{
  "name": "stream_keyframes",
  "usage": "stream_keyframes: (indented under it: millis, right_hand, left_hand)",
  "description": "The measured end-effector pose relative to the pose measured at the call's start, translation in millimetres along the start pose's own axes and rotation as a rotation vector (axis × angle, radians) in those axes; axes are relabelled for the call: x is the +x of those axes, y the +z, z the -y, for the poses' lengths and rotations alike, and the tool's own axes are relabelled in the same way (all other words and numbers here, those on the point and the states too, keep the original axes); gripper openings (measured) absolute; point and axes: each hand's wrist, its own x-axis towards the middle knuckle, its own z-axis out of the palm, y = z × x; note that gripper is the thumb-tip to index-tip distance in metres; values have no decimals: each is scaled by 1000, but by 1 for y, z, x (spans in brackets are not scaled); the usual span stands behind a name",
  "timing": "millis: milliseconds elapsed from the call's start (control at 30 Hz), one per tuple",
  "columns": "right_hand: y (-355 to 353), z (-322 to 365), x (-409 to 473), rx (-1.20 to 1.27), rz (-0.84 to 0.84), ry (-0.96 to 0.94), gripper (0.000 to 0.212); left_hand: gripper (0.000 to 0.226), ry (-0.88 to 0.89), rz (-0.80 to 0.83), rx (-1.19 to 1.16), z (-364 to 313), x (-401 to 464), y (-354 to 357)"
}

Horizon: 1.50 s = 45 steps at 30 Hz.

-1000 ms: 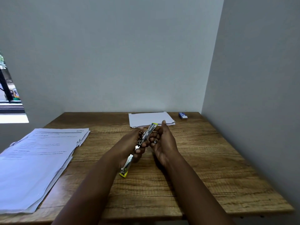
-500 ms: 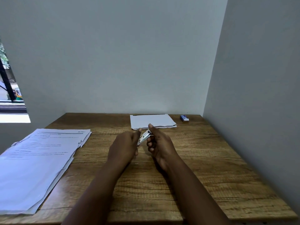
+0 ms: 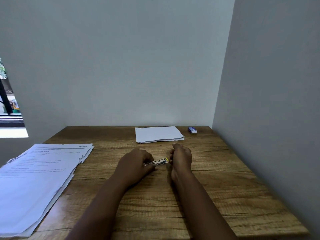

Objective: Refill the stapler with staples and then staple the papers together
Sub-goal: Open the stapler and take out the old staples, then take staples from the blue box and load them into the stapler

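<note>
A small metal stapler (image 3: 159, 162) with a yellow tip lies level just above the wooden table (image 3: 225, 187), at its middle. My left hand (image 3: 136, 163) grips the stapler's left end and hides that part. My right hand (image 3: 181, 158) is curled into a loose fist just right of the yellow tip, and I see nothing held in it. A small stack of blank papers (image 3: 159, 134) lies at the back of the table. A blue staple box (image 3: 192, 130) sits at the back right corner.
A large spread pile of printed sheets (image 3: 39, 179) covers the table's left side and hangs over its edge. Grey walls close in behind and on the right. A window opening shows at far left.
The stapler was open and long a second ago; it now looks closed and has turned level. Both hands dropped lower toward the table, and my right hand came off it.
</note>
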Motion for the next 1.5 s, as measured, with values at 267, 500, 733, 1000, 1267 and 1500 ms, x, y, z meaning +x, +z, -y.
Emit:
stream_keyframes:
  millis: [267,500,733,1000,1267,1500]
  right_hand:
    - [-3,-2,8,3,-38,-16,23]
    - [-1,2,8,5,40,94,8]
    - [-5,46,48,-316,102,22,10]
    - [-28,85,132,-772,25,-247,9]
    - [-26,84,209,-1209,84,-272,24]
    - [-25,69,243,-1322,10,-408,14]
  left_hand:
    - [27,-124,123,-191,6,-1,3]
    - [80,-83,318,104,-14,9,6]
    - [63,-176,389,176,-39,88,-12]
    - [13,-333,375,-712,-71,172,31]
    - [32,-457,253,-684,-97,258,102]
    - [88,-386,247,-528,-97,287,147]
